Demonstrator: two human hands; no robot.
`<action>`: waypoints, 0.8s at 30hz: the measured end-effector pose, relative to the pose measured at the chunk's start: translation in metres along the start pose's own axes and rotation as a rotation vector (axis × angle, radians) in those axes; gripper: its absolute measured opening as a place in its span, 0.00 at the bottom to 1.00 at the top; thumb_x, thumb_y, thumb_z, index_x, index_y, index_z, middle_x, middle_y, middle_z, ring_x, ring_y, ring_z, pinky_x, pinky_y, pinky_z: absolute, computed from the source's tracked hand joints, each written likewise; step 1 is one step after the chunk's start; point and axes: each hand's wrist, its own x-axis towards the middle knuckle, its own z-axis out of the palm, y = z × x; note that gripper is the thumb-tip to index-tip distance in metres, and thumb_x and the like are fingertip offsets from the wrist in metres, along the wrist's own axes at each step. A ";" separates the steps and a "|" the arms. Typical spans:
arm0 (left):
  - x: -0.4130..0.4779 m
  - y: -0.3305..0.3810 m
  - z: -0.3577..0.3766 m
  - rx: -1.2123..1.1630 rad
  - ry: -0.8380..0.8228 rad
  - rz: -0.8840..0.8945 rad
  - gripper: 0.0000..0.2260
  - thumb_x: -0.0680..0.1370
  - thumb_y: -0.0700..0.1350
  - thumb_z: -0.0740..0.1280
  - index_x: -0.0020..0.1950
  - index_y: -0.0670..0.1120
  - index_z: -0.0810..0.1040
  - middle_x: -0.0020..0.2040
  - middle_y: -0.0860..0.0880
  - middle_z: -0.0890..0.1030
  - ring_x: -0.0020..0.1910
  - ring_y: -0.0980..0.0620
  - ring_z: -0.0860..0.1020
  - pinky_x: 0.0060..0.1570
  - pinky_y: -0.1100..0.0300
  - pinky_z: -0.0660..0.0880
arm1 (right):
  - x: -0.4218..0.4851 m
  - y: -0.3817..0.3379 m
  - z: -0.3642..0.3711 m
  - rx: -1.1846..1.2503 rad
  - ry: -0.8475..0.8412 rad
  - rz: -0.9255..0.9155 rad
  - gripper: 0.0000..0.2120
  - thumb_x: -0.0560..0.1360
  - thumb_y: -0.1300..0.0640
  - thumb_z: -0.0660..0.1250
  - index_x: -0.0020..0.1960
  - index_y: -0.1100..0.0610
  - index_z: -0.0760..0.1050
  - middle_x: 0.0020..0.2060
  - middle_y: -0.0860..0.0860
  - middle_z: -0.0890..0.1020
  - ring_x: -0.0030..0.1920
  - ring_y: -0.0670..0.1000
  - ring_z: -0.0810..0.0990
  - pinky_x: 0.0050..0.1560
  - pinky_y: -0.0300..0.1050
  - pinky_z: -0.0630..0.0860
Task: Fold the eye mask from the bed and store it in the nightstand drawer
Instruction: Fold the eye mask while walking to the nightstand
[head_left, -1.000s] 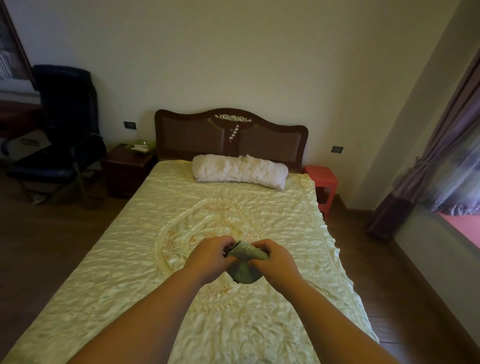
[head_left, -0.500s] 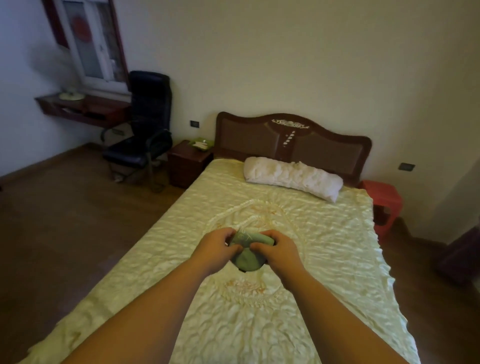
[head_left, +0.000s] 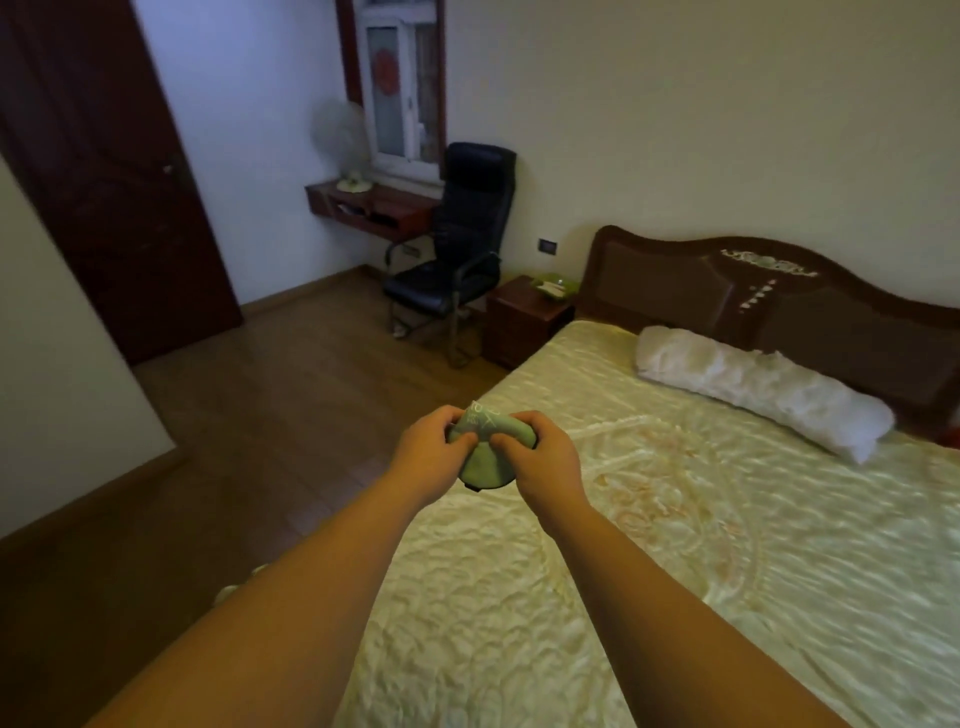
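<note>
Both hands hold the green eye mask (head_left: 485, 447) in mid-air at the centre of the frame, above the left edge of the bed (head_left: 675, 545). The left hand (head_left: 431, 457) pinches the mask's left side between thumb and fingers, and the right hand (head_left: 540, 460) pinches its right side the same way, so the mask sits bunched between them with a rounded lobe hanging below the thumbs. Pale lettering shows on the upper fold. It looks doubled over already, so the folding step seems finished or nearly so; how tidy the fold is cannot be told, since the fingers cover much of it.

The nightstand (head_left: 524, 325) stands right of centre in the upper half of the frame, just beside the headboard (head_left: 779, 296), with a black chair (head_left: 462, 244) to its left. Its drawer appears closed.

The step now in hand is probably the carry. The next move calls for walking along the bed's left side to the nightstand, passing the folded mask into one hand without letting it spring open, and freeing the other hand to pull the drawer out.
</note>
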 end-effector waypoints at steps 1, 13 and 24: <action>0.001 -0.007 -0.010 0.001 0.009 -0.007 0.09 0.80 0.45 0.68 0.60 0.47 0.79 0.54 0.45 0.83 0.52 0.45 0.82 0.54 0.43 0.80 | 0.001 -0.002 0.013 -0.001 -0.009 0.003 0.06 0.73 0.57 0.71 0.48 0.48 0.80 0.41 0.47 0.84 0.42 0.49 0.82 0.40 0.49 0.80; 0.055 -0.106 -0.123 -0.025 -0.053 -0.017 0.08 0.80 0.43 0.68 0.58 0.44 0.79 0.52 0.42 0.83 0.52 0.42 0.82 0.53 0.40 0.80 | 0.021 -0.031 0.166 -0.019 0.042 0.075 0.07 0.71 0.56 0.70 0.48 0.48 0.79 0.41 0.48 0.84 0.42 0.49 0.82 0.40 0.47 0.79; 0.134 -0.154 -0.215 -0.070 -0.099 0.016 0.04 0.80 0.42 0.68 0.54 0.49 0.79 0.50 0.45 0.83 0.51 0.45 0.82 0.53 0.40 0.81 | 0.083 -0.065 0.274 -0.018 0.119 0.063 0.08 0.71 0.56 0.70 0.46 0.43 0.78 0.41 0.44 0.83 0.42 0.46 0.82 0.41 0.48 0.81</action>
